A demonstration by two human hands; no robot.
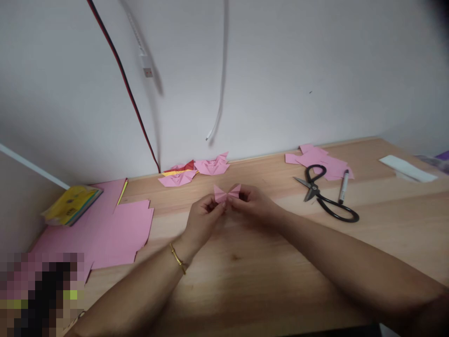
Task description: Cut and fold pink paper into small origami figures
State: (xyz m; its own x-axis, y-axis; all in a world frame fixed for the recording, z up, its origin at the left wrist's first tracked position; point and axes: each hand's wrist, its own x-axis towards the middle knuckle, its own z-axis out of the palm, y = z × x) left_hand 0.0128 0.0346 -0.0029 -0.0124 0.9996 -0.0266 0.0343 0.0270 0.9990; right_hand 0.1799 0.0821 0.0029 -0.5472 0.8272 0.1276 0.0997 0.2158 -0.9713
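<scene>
A small folded pink paper butterfly is held up over the table, its two pleated wings spread to either side. My left hand pinches its left lower part between thumb and fingers. On the other side, my right hand grips the right wing, its thumb near the middle fold. Both thumbs come close together at the centre, and they cover the lower edge of the paper. Behind my hands, near the wall, lie more folded pink paper butterflies, with a red and a yellow one among them.
Black-handled scissors lie open at the right, beside a marker and cut pink paper pieces. Pink sheets and a yellow packet cover the left. A white strip is far right. Cables hang along the wall.
</scene>
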